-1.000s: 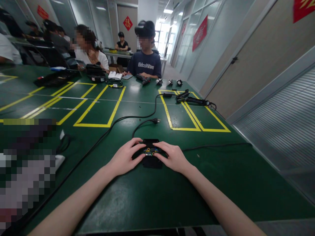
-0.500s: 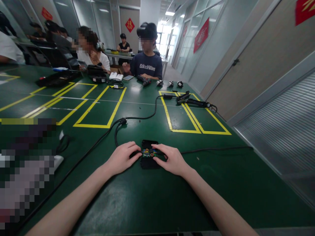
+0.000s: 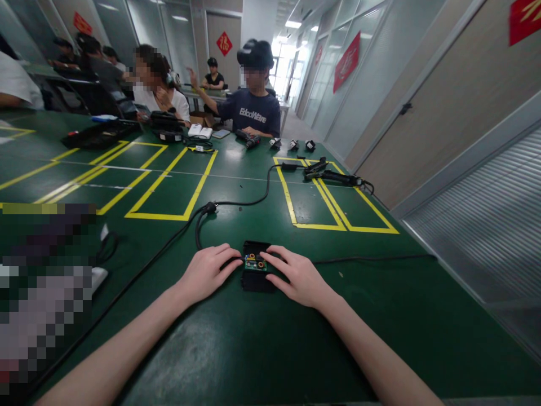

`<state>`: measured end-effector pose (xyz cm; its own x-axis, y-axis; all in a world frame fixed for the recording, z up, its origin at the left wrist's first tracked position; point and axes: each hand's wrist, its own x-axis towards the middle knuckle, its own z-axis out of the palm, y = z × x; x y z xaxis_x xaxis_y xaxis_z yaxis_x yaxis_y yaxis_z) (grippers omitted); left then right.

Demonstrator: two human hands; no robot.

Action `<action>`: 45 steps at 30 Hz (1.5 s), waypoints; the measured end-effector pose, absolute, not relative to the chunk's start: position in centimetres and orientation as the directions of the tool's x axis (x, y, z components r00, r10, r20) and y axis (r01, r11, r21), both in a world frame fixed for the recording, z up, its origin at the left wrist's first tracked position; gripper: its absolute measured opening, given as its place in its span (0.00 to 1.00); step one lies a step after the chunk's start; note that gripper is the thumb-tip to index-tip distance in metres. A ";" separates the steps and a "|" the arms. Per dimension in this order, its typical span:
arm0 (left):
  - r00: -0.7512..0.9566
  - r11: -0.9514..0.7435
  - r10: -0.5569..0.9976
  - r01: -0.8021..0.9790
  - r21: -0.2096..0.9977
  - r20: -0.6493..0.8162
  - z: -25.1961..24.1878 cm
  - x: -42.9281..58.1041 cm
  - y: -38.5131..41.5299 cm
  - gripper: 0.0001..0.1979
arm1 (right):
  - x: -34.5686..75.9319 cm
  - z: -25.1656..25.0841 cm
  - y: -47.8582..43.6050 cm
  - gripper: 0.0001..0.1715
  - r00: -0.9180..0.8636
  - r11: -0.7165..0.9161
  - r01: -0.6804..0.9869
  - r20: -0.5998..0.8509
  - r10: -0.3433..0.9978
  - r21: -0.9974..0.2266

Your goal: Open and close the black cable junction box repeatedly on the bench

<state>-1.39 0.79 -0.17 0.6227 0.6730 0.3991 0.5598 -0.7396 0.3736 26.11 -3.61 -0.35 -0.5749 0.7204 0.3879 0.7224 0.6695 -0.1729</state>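
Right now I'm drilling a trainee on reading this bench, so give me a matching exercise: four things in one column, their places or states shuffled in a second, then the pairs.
Things:
1. left hand
2. right hand
3. black box
4. plug

Places or states:
A. open on the green table, circuit board showing
B. on the box's right side
C. beyond the hands, near a yellow taped corner
D. on the box's left side

Pairs: 1-D, 2-B, 3-A, 4-C
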 end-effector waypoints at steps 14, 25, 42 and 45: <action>0.639 -0.783 0.613 0.412 0.467 0.464 1.0 -1.4 -0.7 0.12 | 27.7 0.5 -4.7 0.17 -0.517 0.699 0.712 0.617 0.593 -0.075; 0.729 -0.748 0.612 0.408 0.523 0.308 0.1 -1.2 -0.9 0.09 | 27.3 -0.7 -4.8 0.14 -0.531 0.720 0.685 0.599 0.599 -0.112; 0.696 -0.744 0.621 0.381 0.549 0.360 0.6 -1.5 -1.1 0.07 | 27.0 -0.5 -4.9 0.16 -0.551 0.698 0.677 0.469 0.691 -0.234; 0.688 -0.738 0.632 0.392 0.549 0.358 0.7 -1.6 -1.2 0.06 | 27.0 -0.4 -4.9 0.15 -0.547 0.690 0.674 0.450 0.706 -0.264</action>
